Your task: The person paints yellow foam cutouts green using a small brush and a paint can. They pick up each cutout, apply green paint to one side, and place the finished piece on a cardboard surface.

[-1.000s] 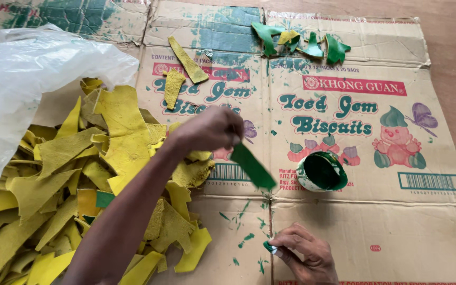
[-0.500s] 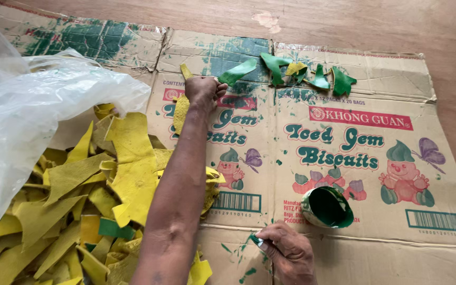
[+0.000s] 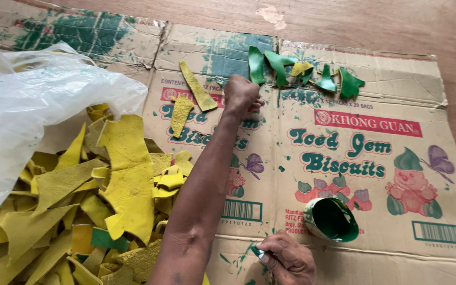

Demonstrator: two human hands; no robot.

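Green strips being laid out on cardboard

The left hand [image 3: 241, 94] is being held loosely curled just beside the green strips [image 3: 278, 66] — far centre; a small brush [image 3: 258, 252] is being gripped by the right hand [image 3: 287, 258], near the paint cup [image 3: 331, 219].

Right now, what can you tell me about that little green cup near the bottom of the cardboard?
The small cup lies tipped on its side on the flattened cardboard, its round mouth facing the camera. Its inside is coated in wet-looking green paint, with a pale rim smeared green. It looks like thin plastic, though that is hard to tell. Nothing touches it; the right hand rests just beside it, lower left, holding something small and green-tipped.
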